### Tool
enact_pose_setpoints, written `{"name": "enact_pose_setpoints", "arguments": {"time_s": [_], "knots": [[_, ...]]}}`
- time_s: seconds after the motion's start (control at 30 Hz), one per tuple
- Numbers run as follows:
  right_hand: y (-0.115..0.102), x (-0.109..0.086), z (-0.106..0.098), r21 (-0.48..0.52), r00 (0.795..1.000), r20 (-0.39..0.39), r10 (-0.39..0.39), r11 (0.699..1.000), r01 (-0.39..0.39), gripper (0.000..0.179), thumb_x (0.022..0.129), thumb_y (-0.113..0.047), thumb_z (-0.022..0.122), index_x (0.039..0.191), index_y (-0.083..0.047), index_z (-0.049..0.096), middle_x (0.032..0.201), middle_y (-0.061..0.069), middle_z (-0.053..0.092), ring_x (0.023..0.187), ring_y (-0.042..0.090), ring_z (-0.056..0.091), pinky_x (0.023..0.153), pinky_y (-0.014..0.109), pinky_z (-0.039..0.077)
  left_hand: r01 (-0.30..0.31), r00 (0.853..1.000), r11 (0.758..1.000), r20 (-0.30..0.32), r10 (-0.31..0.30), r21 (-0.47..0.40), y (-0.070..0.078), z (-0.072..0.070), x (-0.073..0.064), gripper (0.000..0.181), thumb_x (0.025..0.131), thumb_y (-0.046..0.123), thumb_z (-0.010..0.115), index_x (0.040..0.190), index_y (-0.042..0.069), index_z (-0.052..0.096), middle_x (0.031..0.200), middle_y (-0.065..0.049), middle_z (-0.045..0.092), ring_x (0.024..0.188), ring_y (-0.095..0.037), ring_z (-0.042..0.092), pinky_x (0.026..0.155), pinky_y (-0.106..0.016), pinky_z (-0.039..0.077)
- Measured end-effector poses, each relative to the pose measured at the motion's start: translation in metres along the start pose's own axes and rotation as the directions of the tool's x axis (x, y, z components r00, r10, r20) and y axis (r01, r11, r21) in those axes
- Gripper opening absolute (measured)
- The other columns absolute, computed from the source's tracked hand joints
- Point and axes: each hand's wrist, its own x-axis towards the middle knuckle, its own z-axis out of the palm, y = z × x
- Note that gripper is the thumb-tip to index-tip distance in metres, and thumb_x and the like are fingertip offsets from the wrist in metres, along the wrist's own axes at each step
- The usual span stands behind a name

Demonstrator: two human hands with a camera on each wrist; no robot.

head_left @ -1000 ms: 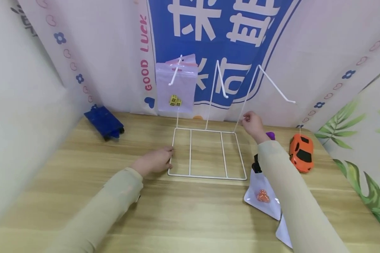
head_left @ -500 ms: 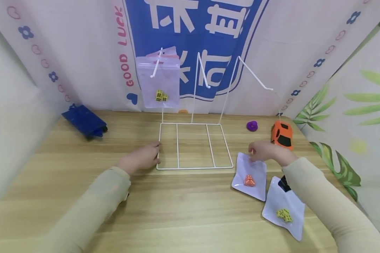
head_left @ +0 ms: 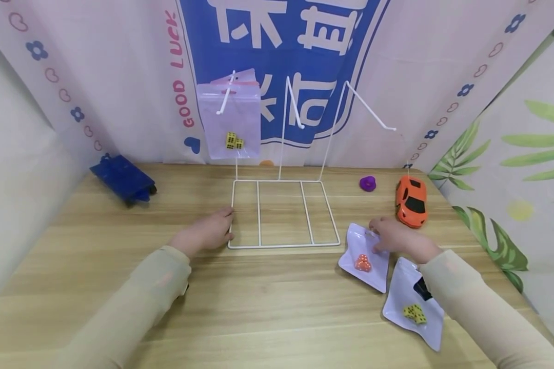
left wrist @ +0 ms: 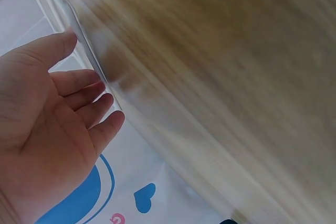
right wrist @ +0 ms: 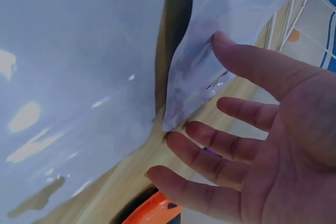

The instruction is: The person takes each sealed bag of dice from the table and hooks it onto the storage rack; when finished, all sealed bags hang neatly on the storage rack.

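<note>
A white wire rack (head_left: 283, 246) with three upright hooks stands on the table. My left hand (head_left: 205, 233) rests against the left side bar of its base; in the left wrist view, the thumb and fingertips lie along the wire. At the right, my right hand (head_left: 399, 240) touches the upper end of a pale zip bag (head_left: 374, 274) with orange dice (head_left: 362, 263) showing. The right wrist view has the thumb over that bag and the other fingers spread out near its edge. A second zip bag (head_left: 399, 287), showing yellow dice, lies beside it, partly under the wrist.
Zip bags (head_left: 221, 118) hang from the rack's left hook, the front one showing yellow dice. An orange toy car (head_left: 412, 202) and a small purple item (head_left: 367, 183) lie at the back right. Something dark blue (head_left: 122, 177) lies back left, before the printed cloth.
My right hand has come from the rack's right upright down to the bag with orange dice, and its fingers have spread over the bag's top. The left hand stays at the rack.
</note>
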Motion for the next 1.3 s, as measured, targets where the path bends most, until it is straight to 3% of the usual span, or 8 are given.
{"name": "enact_pose_setpoints", "arguments": {"time_s": [0.3,0.6,0.83,1.03,1.13,1.3], "knots": [[0.001,0.004,-0.004,0.052,0.997,0.063,0.045,0.997,-0.048,0.041,0.077,-0.015,0.072,0.108,0.001,0.052,0.092,0.008,0.057,0.074,0.021,0.051,0.061,0.030,0.045,-0.001,1.000,1.000,-0.007,0.001,0.005,0.000,-0.002,0.000,0.058,0.088,0.016,0.060,0.126,-0.021,0.037,0.136,-0.032,0.032,0.127,-0.041,0.030,0.106,-0.045,0.024],[0.005,0.005,-0.006,0.033,0.996,0.079,0.036,0.999,-0.039,0.027,0.076,-0.016,0.072,0.086,-0.001,0.053,0.076,0.005,0.050,0.068,0.019,0.046,0.058,0.028,0.039,-0.003,1.000,1.000,-0.013,0.003,0.008,0.001,-0.002,0.001,0.057,0.087,0.016,0.060,0.125,-0.021,0.038,0.136,-0.032,0.033,0.127,-0.041,0.031,0.106,-0.044,0.025],[0.010,0.008,-0.001,0.081,0.995,0.089,0.034,0.996,-0.041,0.034,0.076,-0.016,0.072,0.098,0.002,0.053,0.084,0.007,0.053,0.073,0.021,0.048,0.061,0.031,0.042,-0.008,1.000,1.000,-0.025,0.008,-0.002,0.001,0.000,0.000,0.056,0.086,0.014,0.061,0.124,-0.021,0.039,0.134,-0.033,0.034,0.125,-0.042,0.033,0.105,-0.045,0.026],[0.012,0.008,0.000,0.074,0.997,0.024,-0.072,0.995,0.070,0.032,0.082,-0.004,0.057,0.111,0.009,0.053,0.093,0.012,0.056,0.078,0.023,0.050,0.069,0.037,0.046,-0.002,1.000,1.000,-0.025,0.002,-0.020,0.000,-0.001,-0.003,0.055,0.086,0.013,0.061,0.124,-0.021,0.039,0.134,-0.033,0.034,0.125,-0.042,0.033,0.105,-0.045,0.026],[0.009,0.005,-0.005,0.111,0.988,-0.065,-0.140,0.983,0.146,0.022,0.084,0.001,0.050,0.104,0.009,0.055,0.087,0.012,0.056,0.075,0.023,0.051,0.066,0.038,0.046,-0.009,0.999,1.000,-0.030,0.009,-0.019,0.001,-0.001,-0.003,0.056,0.086,0.013,0.061,0.124,-0.021,0.039,0.134,-0.034,0.034,0.125,-0.042,0.033,0.105,-0.045,0.026],[-0.011,-0.008,-0.027,0.108,0.932,-0.230,-0.282,0.944,0.312,0.009,0.086,0.001,0.050,0.091,0.004,0.058,0.078,0.006,0.057,0.071,0.020,0.054,0.064,0.038,0.049,-0.016,0.999,1.000,-0.029,0.016,-0.011,0.001,0.000,-0.001,0.057,0.086,0.014,0.062,0.125,-0.021,0.039,0.134,-0.033,0.034,0.125,-0.042,0.034,0.105,-0.045,0.027]]}}
